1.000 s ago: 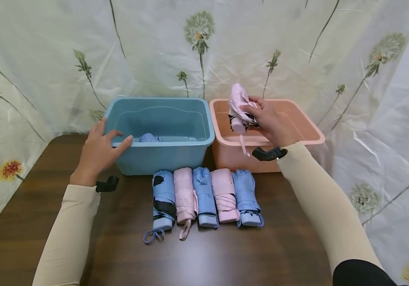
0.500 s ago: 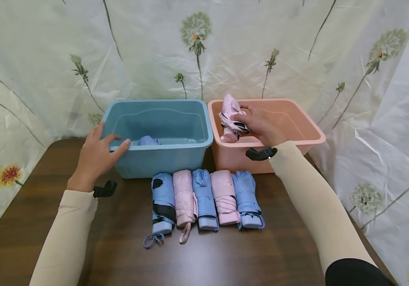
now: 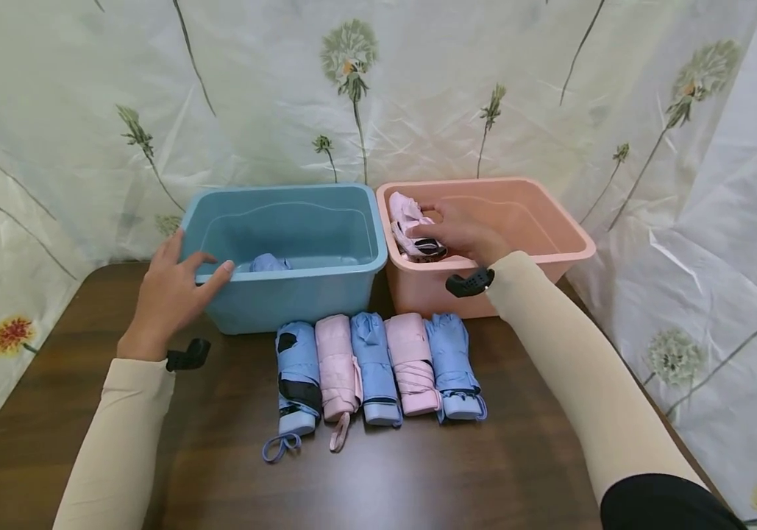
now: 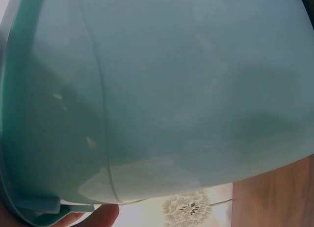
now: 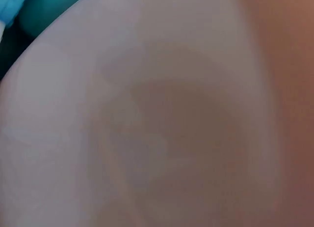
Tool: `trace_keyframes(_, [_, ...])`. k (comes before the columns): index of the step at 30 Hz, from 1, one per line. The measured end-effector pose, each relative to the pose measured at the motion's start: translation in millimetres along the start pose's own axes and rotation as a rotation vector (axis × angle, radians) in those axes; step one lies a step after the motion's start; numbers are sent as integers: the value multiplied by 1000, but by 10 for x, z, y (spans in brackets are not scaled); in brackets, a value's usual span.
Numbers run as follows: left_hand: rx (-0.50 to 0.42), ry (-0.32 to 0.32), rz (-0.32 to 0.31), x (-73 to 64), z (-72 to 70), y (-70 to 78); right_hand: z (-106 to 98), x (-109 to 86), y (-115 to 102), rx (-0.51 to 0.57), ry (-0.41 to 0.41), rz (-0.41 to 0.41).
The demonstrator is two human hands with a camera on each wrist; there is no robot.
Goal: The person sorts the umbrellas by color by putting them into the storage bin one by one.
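In the head view my right hand grips a pink folded umbrella with black patches, down inside the left end of the pink-orange bin. The bin's front wall hides the umbrella's lower end. My left hand rests at the left front corner of the blue bin, fingers spread and thumb over the front rim. A blue umbrella shows partly inside that bin. The blue bin wall fills most of the left wrist view, a fingertip below it.
In front of the bins, blue and pink folded umbrellas lie side by side on the brown wooden table. Wrist straps dangle from some handles. A flowered curtain hangs right behind the bins. A blurred pale surface fills the right wrist view.
My right hand has lowered the pink umbrella from above the pink-orange bin's rim to inside it, moving slightly left. My left hand stays at the blue bin's corner.
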State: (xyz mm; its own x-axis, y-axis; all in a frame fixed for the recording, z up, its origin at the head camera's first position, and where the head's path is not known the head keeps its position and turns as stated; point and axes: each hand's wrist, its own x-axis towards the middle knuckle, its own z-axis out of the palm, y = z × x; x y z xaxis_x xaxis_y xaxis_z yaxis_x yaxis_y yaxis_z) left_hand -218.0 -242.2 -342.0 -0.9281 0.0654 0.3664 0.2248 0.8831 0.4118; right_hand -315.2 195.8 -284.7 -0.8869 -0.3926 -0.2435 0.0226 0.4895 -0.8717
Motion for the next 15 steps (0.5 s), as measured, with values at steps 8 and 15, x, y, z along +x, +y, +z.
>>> trace_keyframes(8, [2, 6, 5, -22, 27, 43, 36, 3, -16, -152, -2, -90])
trace_keyframes(15, [6, 21, 9, -13, 7, 51, 12, 154, 92, -162, 87, -96])
